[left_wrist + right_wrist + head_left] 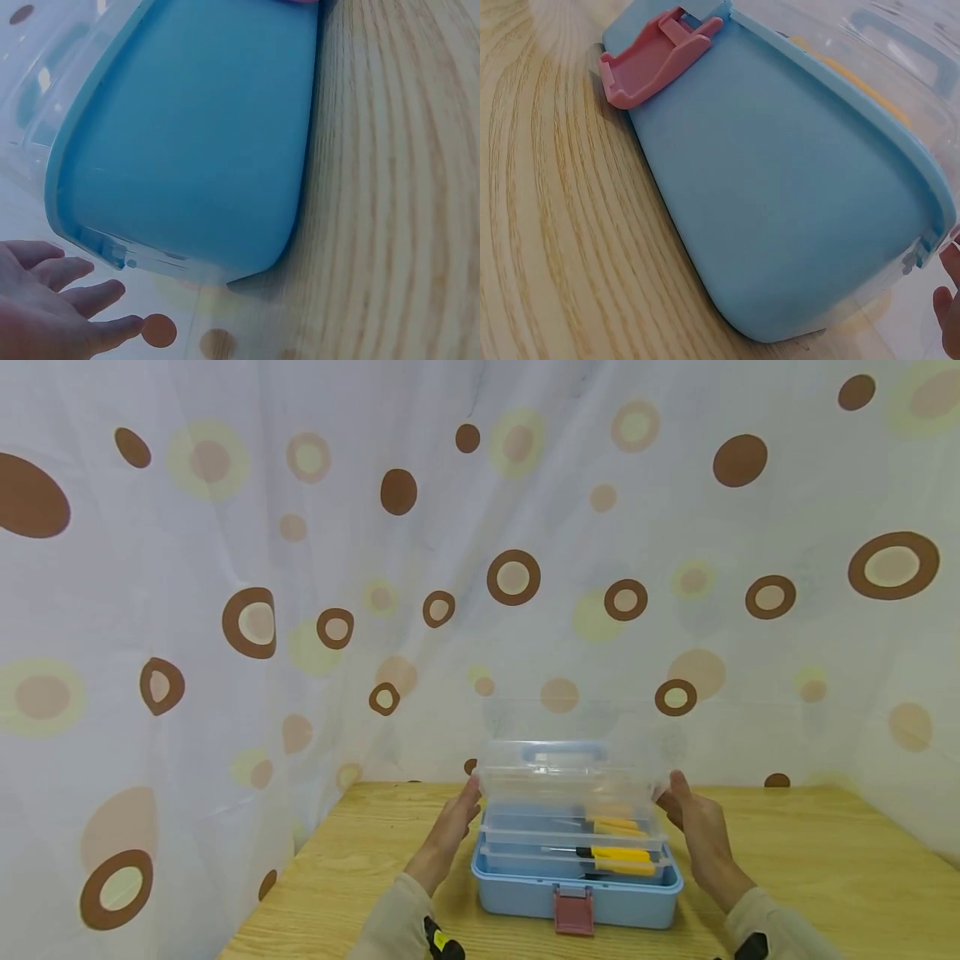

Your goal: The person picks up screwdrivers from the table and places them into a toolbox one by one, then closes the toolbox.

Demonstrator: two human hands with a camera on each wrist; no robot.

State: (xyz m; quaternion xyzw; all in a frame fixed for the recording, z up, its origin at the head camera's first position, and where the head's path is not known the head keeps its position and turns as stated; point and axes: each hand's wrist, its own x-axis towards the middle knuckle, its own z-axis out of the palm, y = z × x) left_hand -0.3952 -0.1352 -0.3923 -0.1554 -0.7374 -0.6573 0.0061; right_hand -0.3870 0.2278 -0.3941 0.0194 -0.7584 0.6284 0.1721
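Note:
A light blue toolbox (525,895) sits on the table, its pink latch (573,912) hanging down at the front. Above the base rise clear trays (540,837) and a clear lid (555,756) with a blue handle, tilted up at the back. Yellow-handled screwdrivers (621,854) lie in the box area, seen through the plastic. My left hand (447,837) is at the left side of the lid, fingers extended; the left wrist view shows them spread beside the box's rim. On the opposite side, my right hand (703,837) reaches the lid's right edge, thumb up; its contact is partly hidden.
The wood-grain table (360,852) extends to both sides of the toolbox. Behind it hangs a white curtain (450,552) with brown and pale circles, close to the table's back edge and left side.

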